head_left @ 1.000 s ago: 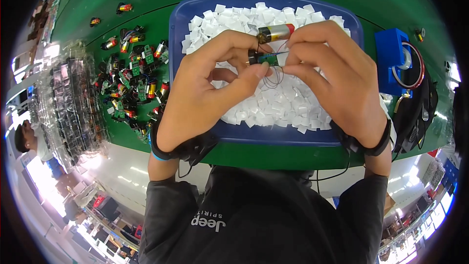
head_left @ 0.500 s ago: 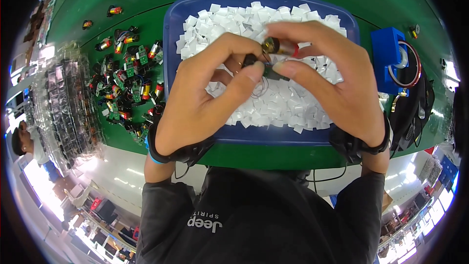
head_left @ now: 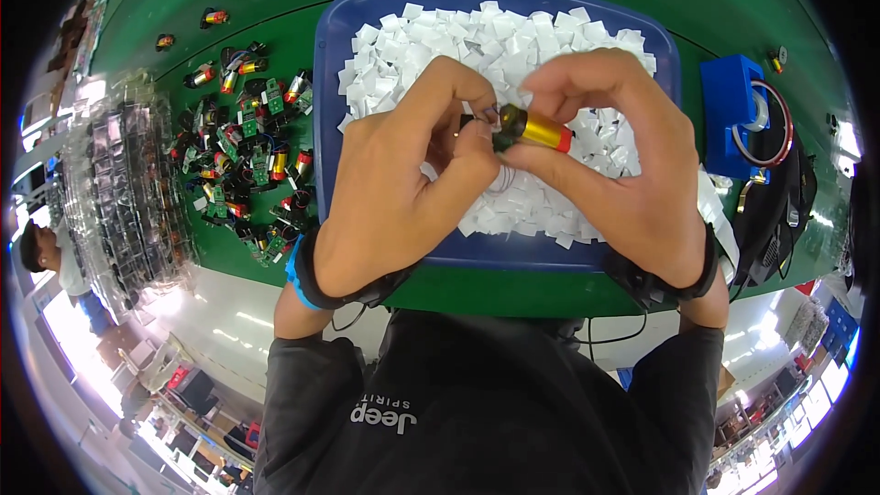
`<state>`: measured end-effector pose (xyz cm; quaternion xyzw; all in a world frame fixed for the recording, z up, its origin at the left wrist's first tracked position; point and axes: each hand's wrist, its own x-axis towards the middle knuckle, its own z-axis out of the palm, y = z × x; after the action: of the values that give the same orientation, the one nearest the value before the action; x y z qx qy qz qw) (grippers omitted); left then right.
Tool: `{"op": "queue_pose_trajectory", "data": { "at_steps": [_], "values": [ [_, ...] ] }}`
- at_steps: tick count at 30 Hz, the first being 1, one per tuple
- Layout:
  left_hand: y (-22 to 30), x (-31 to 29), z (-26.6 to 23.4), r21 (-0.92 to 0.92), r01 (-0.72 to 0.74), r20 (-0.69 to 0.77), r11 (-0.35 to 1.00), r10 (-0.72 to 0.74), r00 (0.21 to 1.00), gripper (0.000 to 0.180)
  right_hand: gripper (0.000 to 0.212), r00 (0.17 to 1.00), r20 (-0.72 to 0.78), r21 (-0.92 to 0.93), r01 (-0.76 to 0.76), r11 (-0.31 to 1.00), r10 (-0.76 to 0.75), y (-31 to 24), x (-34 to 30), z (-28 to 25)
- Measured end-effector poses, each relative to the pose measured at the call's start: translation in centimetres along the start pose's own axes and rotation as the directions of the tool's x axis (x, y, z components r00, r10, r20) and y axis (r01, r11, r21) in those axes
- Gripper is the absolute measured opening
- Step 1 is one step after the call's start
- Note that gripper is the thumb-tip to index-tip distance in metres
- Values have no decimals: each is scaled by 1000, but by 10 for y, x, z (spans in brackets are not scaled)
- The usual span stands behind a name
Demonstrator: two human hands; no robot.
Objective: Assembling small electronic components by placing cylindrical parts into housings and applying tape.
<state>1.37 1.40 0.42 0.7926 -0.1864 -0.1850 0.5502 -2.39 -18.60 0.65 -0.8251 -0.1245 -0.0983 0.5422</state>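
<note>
Over a blue tub point(head_left: 513, 255) filled with small white square pieces point(head_left: 541, 206), my two hands meet around one small assembly. It has a gold cylinder point(head_left: 543, 132) with a red end and a black end, joined by thin wires to a dark part. My left hand point(head_left: 403, 174) pinches the dark part between thumb and fingers, which partly hide it. My right hand point(head_left: 632, 156) curls round the cylinder's side, its thumb pressed against the assembly and its index finger lifted off. Thin wire loops hang below the fingertips.
To the left lies a pile of similar assemblies point(head_left: 247, 142) with green circuit boards, beside stacked clear plastic trays point(head_left: 128, 192). Right of the tub stand a blue tape dispenser point(head_left: 727, 115) and a black bag point(head_left: 784, 206). A person point(head_left: 41, 247) is at far left.
The gold cylinder has swung out to the right and now shows its side. My right thumb has shifted down and slightly left, and my left wrist has moved rightward.
</note>
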Motion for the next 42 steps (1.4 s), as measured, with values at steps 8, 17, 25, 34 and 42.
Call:
{"op": "queue_pose_trajectory", "data": {
  "at_steps": [8,17,25,34,42],
  "values": [
    [-3,4,-9,-251,-151,57,956,170,984,14,34,968,73,-181,250,951,-241,1,8,-12],
    [2,4,-20,-604,259,360,753,-31,932,13,40,887,91,-228,461,858,-453,3,8,-9],
    [-11,9,-15,-700,200,262,685,-14,965,22,44,862,93,-240,506,829,-499,7,5,-1],
    [5,6,-10,-476,124,74,871,-102,992,29,38,919,104,-158,393,906,-380,-1,5,-5],
    [3,7,-26,-410,309,350,858,-164,922,21,38,897,222,-200,425,883,-382,-8,2,-9]
  ]
}}
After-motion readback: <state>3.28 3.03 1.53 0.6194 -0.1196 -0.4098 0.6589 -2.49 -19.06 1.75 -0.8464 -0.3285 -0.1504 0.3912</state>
